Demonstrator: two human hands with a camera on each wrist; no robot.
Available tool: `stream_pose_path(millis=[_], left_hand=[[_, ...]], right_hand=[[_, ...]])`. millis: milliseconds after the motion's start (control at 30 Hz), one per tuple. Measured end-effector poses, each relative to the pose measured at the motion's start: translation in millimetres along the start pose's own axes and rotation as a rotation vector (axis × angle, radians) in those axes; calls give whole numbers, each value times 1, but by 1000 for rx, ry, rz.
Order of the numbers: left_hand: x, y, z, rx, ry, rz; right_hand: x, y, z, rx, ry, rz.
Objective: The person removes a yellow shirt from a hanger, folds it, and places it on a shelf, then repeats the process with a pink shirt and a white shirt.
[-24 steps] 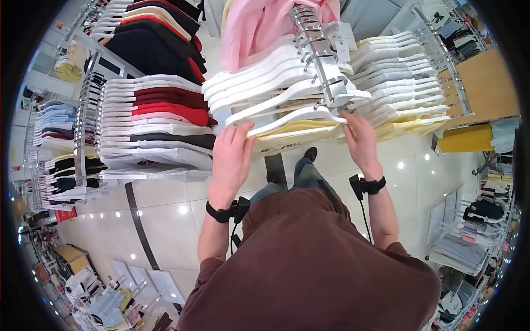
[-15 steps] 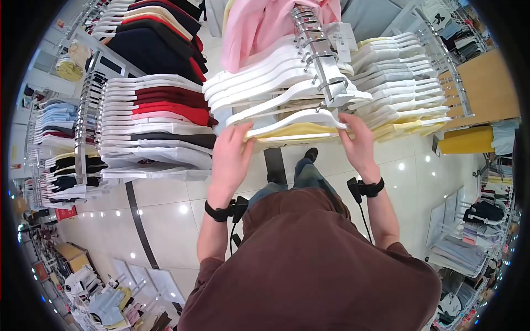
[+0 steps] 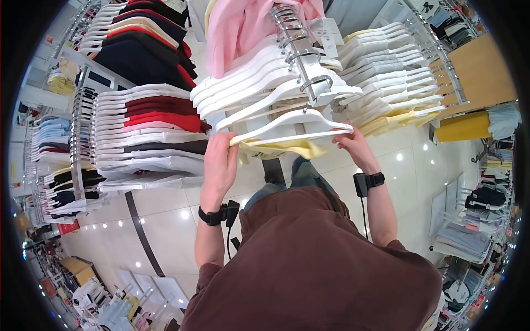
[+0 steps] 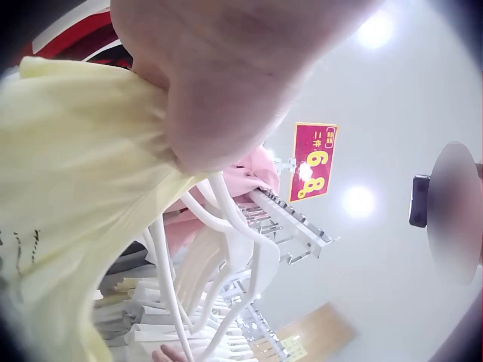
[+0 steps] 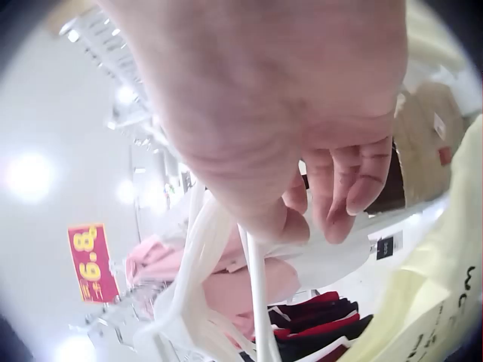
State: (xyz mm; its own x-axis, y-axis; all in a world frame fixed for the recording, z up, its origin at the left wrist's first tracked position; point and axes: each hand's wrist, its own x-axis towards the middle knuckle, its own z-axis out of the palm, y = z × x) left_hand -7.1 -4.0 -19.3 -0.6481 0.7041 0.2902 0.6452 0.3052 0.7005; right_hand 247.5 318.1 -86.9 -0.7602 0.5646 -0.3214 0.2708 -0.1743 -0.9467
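Note:
A white hanger (image 3: 287,122) hangs off the front end of a metal rail arm (image 3: 317,91). My left hand (image 3: 220,168) pinches its left end together with a yellow garment (image 3: 270,150); in the left wrist view the yellow cloth (image 4: 83,143) drapes down from under that hand (image 4: 219,83). At the hanger's right end, my right hand (image 3: 358,150) grips the white tip, and the garment's right side hangs loose below the bar, off that end. The right wrist view has the right hand (image 5: 287,113) over the white bar (image 5: 259,294), with yellow cloth (image 5: 445,264) apart from it.
More white hangers (image 3: 243,83) and a pink garment (image 3: 237,33) hang behind on the same arm. Dark and red clothes (image 3: 160,107) fill the left rack; pale and yellow ones (image 3: 386,94) hang at the right. Tiled floor (image 3: 165,215) lies below.
The hanger's right side has come out above the yellow cloth, which has dropped below it. My right hand has shifted outward and down to the tip. The whole view has moved slightly.

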Motion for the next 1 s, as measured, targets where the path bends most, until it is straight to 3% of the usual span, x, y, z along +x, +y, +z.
stream_pose_path(millis=[67, 233, 300, 367, 433, 600, 700, 767, 800, 867, 1000], left_hand=[[-1, 3, -1, -15, -49, -34], [-5, 7, -7, -24, -126, -27], [-7, 11, -12, -28, -145, -44], [-11, 12, -18, -75, -141, -69], [-16, 11, -22, -121, -111, -117], [-29, -6, -28, -318, -84, -328], [-31, -13, -22, -376, -57, -342], [-28, -16, -16, -314, -11, -387], [-27, -22, -12, -276, -28, -371], [-24, -25, -4, -324, -47, -402], [-26, -24, 1, -364, -108, -377]], right_hand=[[2, 15, -5, 120, 7, 159], [4, 47, 40, -23, -115, 74], [1, 53, 70, -232, -313, 32], [-7, 24, 85, -303, -339, 16], [-8, 15, 90, 6, -303, 43], [-21, -34, 48, 9, -319, 51], [-32, -87, 26, 55, -336, -93], [-27, -116, 33, -85, 58, -386], [-21, -125, 40, -91, 67, -388], [-7, -139, 57, -594, 308, -729], [16, -145, 73, -760, 314, -845]])
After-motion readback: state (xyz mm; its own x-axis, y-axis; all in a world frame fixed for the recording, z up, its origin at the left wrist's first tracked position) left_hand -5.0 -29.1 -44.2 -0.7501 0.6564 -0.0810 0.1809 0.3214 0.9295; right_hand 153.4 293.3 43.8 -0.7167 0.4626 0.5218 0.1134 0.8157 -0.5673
